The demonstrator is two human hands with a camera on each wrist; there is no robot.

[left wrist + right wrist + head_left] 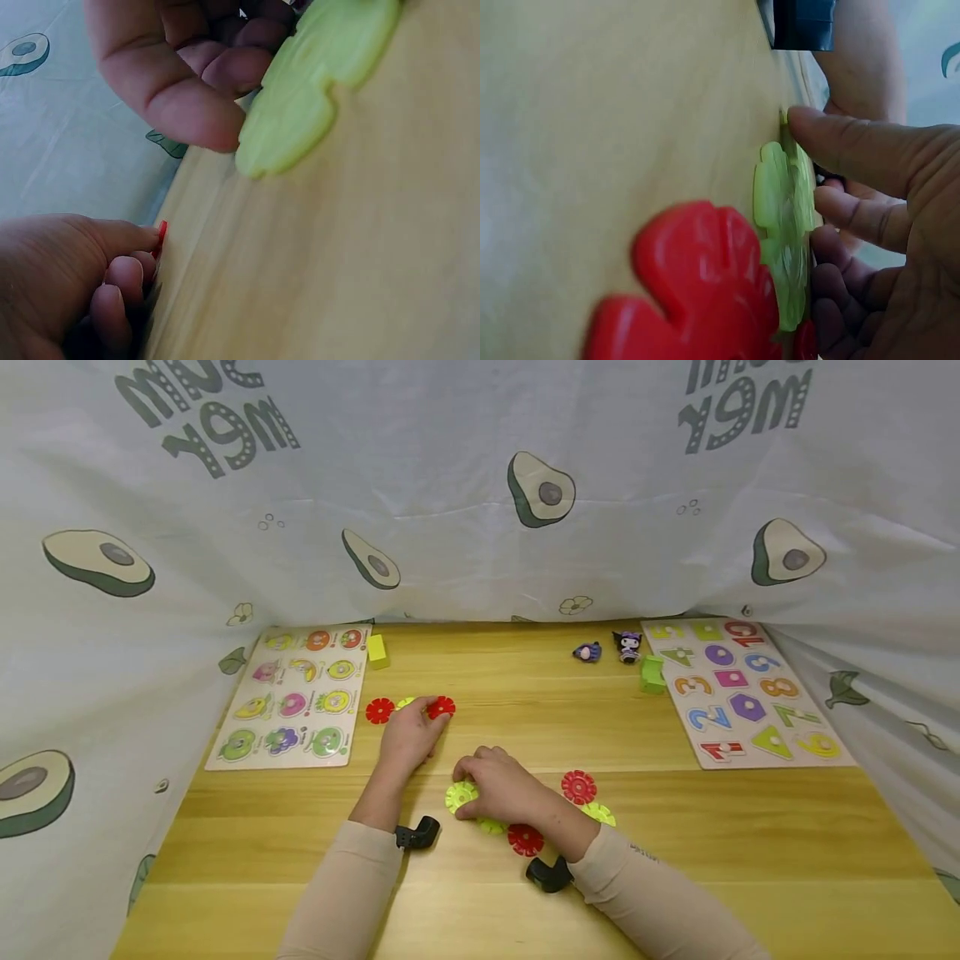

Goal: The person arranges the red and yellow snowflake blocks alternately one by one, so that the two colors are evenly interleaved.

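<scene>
My left hand [408, 735] pinches a red flower-shaped disc [446, 703] at the far end of a short row. A yellow-green disc [405, 702], partly hidden by that hand, and another red disc [379, 711] lie to its left. Nearer me, my right hand [498, 787] holds a yellow-green notched disc [459, 795] by its edge between thumb and fingers. Below that palm, a second yellow-green disc [491, 827] and a red disc [525, 840] lie on the table. In the right wrist view, the thumb [855, 146] touches the edge of the yellow-green disc [776, 187].
A fruit puzzle board [292, 697] lies left, a number puzzle board [750, 693] right. Beside them are a yellow block [377, 652], a green toy chair [652, 675] and two small figures [627, 646]. Right of the right wrist lie a red disc [580, 787] and a yellow-green disc [600, 814].
</scene>
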